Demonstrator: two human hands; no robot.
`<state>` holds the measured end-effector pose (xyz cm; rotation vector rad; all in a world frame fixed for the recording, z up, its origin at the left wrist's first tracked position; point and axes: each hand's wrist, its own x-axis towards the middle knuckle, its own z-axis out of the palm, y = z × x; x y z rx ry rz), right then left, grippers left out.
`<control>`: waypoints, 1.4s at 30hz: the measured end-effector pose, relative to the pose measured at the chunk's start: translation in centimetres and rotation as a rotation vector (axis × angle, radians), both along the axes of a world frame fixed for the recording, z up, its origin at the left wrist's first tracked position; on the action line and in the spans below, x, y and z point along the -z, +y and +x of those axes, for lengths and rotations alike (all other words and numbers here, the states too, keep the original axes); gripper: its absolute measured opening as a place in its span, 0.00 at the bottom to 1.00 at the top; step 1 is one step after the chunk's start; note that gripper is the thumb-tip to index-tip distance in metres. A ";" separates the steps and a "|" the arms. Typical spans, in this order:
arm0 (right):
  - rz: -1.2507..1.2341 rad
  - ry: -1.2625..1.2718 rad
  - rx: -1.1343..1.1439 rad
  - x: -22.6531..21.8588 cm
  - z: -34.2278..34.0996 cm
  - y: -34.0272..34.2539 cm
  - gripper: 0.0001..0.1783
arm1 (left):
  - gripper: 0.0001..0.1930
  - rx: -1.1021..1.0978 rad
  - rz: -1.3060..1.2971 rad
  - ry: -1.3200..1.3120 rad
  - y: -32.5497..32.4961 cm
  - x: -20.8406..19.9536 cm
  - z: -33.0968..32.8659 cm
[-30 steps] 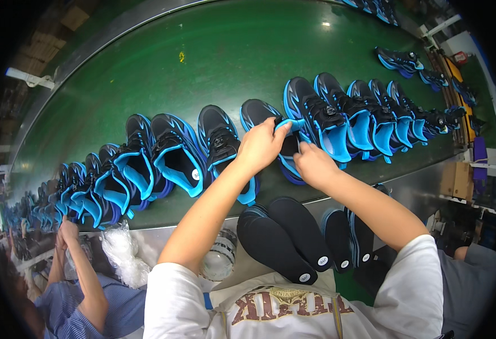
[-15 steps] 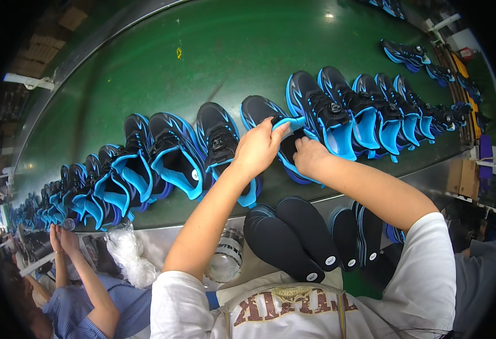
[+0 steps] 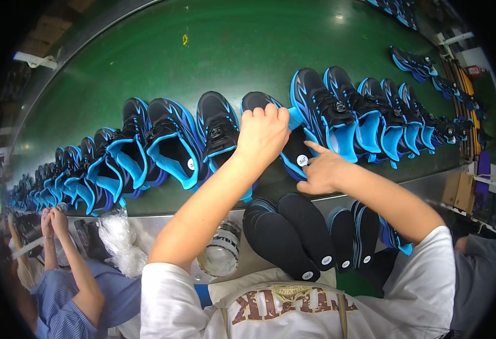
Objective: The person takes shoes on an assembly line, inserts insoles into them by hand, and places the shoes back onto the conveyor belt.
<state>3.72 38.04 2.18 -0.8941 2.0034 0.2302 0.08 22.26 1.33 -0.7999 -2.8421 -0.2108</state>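
A black and blue sneaker (image 3: 257, 100) lies on the green belt in front of me, its toe pointing away. My left hand (image 3: 263, 134) is closed on the sneaker's blue-lined tongue (image 3: 295, 117), pulling it up and aside and covering much of the upper. Inside the shoe lies a black insole (image 3: 293, 148) with a round white sticker at its heel; its front part is hidden. At the heel opening, my right hand (image 3: 328, 169) has thumb and index finger spread on either side of the collar, holding nothing.
Rows of similar sneakers (image 3: 171, 118) stretch along the green belt (image 3: 202, 62) to both sides. Loose black insoles (image 3: 299, 226) lie by the near edge, beside a white tub (image 3: 221, 254) and crumpled clear plastic (image 3: 120, 237). A co-worker's hands (image 3: 54, 220) are at the left.
My right hand has come out of the shoe toward its heel, fingers now spread. The insole's stickered heel now shows inside. My left hand still grips the tongue.
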 end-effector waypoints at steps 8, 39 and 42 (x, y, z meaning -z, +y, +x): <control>-0.737 0.641 0.588 0.8 7.7 3.5 0.16 | 0.06 0.106 -0.117 -0.025 -0.9 -0.1 0.8; -0.802 0.467 0.904 -4.2 25.5 3.7 0.24 | 0.31 0.010 0.261 -0.191 8.6 -0.3 0.1; -0.940 0.372 1.201 -9.9 21.3 6.1 0.23 | 0.25 0.005 0.358 -0.140 8.5 0.7 -1.5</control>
